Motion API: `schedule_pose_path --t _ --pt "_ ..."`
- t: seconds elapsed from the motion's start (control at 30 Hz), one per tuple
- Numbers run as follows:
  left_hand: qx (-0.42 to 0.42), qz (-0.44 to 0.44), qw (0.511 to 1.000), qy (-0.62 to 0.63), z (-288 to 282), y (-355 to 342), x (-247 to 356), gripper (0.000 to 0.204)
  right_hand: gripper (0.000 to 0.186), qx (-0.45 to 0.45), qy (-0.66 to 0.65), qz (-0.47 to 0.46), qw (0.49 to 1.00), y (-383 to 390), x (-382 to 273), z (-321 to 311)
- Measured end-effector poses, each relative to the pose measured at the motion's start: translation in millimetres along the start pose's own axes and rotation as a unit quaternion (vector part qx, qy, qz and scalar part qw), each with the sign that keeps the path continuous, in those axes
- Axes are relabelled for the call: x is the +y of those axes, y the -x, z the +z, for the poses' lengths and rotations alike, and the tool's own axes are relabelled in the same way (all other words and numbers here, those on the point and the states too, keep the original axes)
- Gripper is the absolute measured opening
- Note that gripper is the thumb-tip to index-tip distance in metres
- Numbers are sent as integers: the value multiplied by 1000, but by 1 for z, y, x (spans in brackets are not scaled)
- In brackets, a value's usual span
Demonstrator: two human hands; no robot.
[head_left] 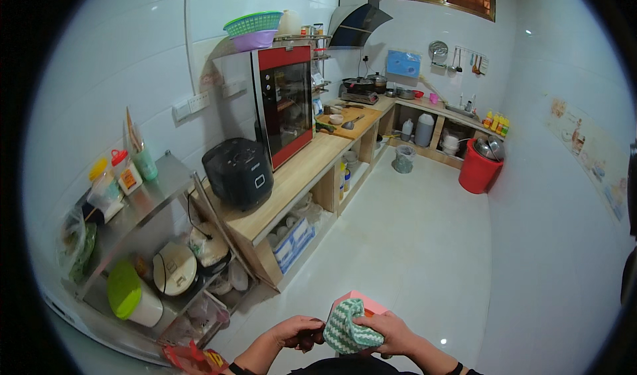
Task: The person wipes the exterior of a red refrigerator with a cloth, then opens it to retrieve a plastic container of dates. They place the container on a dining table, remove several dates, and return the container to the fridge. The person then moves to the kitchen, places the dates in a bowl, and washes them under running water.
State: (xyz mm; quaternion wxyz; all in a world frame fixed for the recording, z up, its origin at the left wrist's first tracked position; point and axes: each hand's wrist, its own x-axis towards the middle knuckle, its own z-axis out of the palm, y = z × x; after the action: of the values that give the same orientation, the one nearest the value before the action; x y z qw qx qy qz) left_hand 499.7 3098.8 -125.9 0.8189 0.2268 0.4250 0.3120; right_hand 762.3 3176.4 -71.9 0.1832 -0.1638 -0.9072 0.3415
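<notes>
In front of my body, low in the view, my right hand (393, 333) grips a green-and-white zigzag-patterned cloth (346, 327), thumb on top of it. Behind the cloth shows a flat pink thing (361, 299) with a patch of orange; the cloth and my fingers cover most of it, so its kind is unclear. My left hand (302, 332) is just left of the cloth. Its fingers are curled and shadowed, and what they hold, if anything, cannot be made out.
At left, a metal shelf (156, 182) carries bottles and tubs. A black rice cooker (237, 172) and red-framed cabinet oven (286, 103) stand on the wooden counter (265, 209). Farther off are a red bin (479, 170), a small bucket (403, 159) on the tiled floor, and the right wall (551, 242).
</notes>
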Motion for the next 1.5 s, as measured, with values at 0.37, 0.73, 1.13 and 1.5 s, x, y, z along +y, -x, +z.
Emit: schedule_pose_path --t 0.37,0.73,1.13,1.5 --pt "87 25 996 11 -56 -98 168 34 58 10 -17 -67 998 -161 139 -102" --pt "60 24 997 40 -178 -198 321 33 54 4 -43 -45 998 -337 279 -152" --pt "140 76 978 136 -265 -270 463 37 54 -43 21 -79 996 -520 434 -217" --pt "415 127 895 104 -252 -345 570 44 49 -114 209 -259 936 -707 612 -213"
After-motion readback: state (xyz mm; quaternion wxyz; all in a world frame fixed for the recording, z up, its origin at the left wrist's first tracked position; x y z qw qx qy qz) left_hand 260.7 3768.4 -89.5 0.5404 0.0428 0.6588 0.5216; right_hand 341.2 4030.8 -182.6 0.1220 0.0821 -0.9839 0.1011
